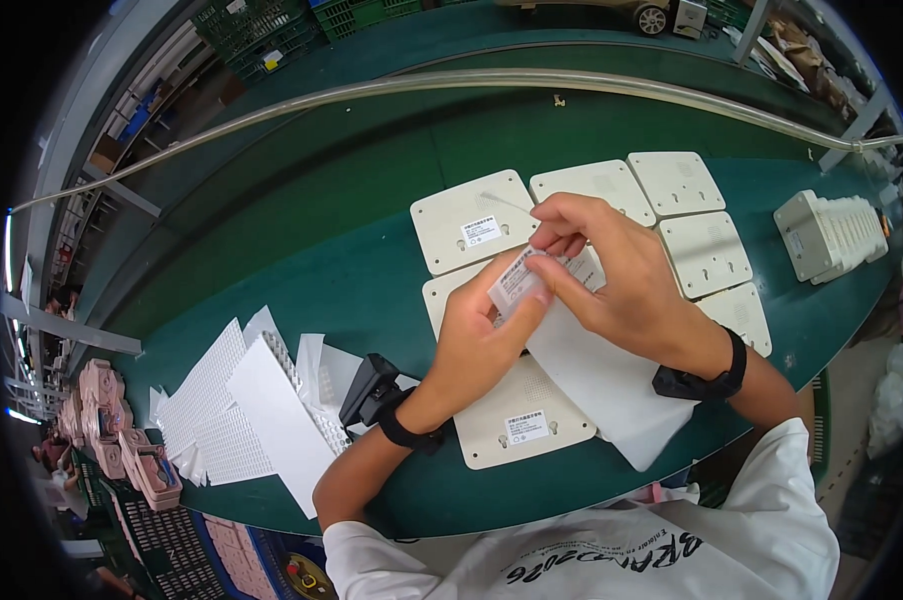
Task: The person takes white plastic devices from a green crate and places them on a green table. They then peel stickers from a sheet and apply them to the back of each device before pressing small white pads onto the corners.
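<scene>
My left hand (472, 335) is closed on a white label sheet (515, 283), thumb on top. Closed beside it, my right hand (627, 280) has its thumb and fingers on the same sheet. A thin pale strip (507, 203) sticks out by its fingertips; I cannot make out what it is. White backing paper (612, 390) hangs below my hands. Beneath lie several cream plastic housings; the upper left housing (457, 205) and the lower housing (492, 400) each bear a white printed label. A housing at the right (707, 250) shows no label.
A row of stacked cream housings (837, 238) stands at the table's right. White label sheets (212, 410) and loose paper (282, 400) lie at the left. A metal rail (452, 80) crosses the far side. Pink parts (107, 420) are piled beyond the left edge.
</scene>
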### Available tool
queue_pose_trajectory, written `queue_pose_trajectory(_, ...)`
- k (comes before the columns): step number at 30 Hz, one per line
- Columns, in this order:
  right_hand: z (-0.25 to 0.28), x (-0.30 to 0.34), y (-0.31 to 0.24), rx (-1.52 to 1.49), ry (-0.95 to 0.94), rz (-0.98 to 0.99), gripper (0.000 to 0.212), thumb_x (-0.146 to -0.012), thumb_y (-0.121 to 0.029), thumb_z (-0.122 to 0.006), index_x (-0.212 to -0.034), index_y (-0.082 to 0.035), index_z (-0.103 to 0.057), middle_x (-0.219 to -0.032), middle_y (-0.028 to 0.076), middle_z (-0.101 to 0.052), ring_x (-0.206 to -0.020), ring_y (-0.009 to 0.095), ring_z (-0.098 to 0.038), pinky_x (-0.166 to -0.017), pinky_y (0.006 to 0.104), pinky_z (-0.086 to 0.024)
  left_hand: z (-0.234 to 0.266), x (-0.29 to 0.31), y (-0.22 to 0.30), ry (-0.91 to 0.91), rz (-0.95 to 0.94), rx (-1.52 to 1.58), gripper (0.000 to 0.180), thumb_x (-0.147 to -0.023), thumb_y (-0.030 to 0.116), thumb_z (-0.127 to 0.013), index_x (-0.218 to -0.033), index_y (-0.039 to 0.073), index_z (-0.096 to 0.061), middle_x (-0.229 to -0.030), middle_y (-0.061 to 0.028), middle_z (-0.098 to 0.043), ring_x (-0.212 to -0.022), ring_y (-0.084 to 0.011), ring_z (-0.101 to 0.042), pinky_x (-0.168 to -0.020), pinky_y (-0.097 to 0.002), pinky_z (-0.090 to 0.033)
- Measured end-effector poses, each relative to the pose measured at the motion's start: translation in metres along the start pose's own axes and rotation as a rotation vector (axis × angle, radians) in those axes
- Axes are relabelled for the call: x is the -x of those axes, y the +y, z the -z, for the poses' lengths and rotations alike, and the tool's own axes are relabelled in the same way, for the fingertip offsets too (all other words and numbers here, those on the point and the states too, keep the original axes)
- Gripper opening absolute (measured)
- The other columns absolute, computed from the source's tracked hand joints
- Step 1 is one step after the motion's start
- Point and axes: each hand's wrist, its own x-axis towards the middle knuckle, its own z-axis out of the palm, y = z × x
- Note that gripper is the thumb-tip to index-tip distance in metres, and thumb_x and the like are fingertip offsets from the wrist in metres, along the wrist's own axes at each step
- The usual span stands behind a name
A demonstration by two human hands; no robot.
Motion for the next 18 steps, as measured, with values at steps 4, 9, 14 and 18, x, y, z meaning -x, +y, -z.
queue_pose_trajectory(4, -0.003, 0.004, -0.010, 0.118, -0.024, 0.078, 0.040, -0.084, 0.001, -0.075, -0.119, 0.000, -0.057, -0.093, 0.011, -0.068, -0.080, 0.019, -0.068, -0.071, 0.0292, -0.055, -0.001, 0.000, -0.002, 0.014, -0.054, -0.183, 0.029, -0.093, 0.008, -0.066, -0.121, -0.002, -0.064, -0.101, -0.0054, -0.069, -0.088, -0.0077, -0.061, -0.077, -0.0249, -0.050)
queue_pose_trajectory(9, 0.005, 0.004, -0.020, -0.088, -0.158, -0.036, 0.043, -0.084, 0.003, -0.074, -0.122, 0.000, -0.054, -0.092, 0.008, -0.066, -0.080, 0.016, -0.066, -0.074, 0.0282, -0.054, -0.001, -0.001, -0.003, 0.037, -0.252, -0.354, 0.031, -0.086, 0.003, -0.071, -0.116, -0.002, -0.066, -0.096, -0.0088, -0.070, -0.081, -0.0110, -0.064, -0.073, -0.0257, -0.051)
queue_pose_trajectory(14, 0.032, 0.004, -0.011, -0.747, -0.155, -0.483, 0.050, -0.083, 0.004, -0.074, -0.126, 0.000, -0.049, -0.093, 0.004, -0.064, -0.088, 0.012, -0.063, -0.082, 0.0289, -0.052, -0.001, 0.002, 0.001, 0.038, -0.302, -0.477, 0.029, -0.083, 0.000, -0.070, -0.111, -0.003, -0.067, -0.094, -0.0095, -0.068, -0.074, -0.0143, -0.062, -0.069, -0.0287, -0.051)
queue_pose_trajectory(18, 0.043, 0.011, -0.016, -0.761, -0.203, -0.400, 0.054, -0.082, 0.004, -0.074, -0.129, 0.000, -0.047, -0.103, 0.005, -0.061, -0.097, 0.011, -0.060, -0.086, 0.0296, -0.051, -0.002, 0.001, -0.001, -0.010, -0.245, -0.486, 0.023, -0.086, 0.001, -0.067, -0.108, -0.003, -0.068, -0.094, -0.0103, -0.066, -0.073, -0.0130, -0.060, -0.070, -0.0306, -0.050)
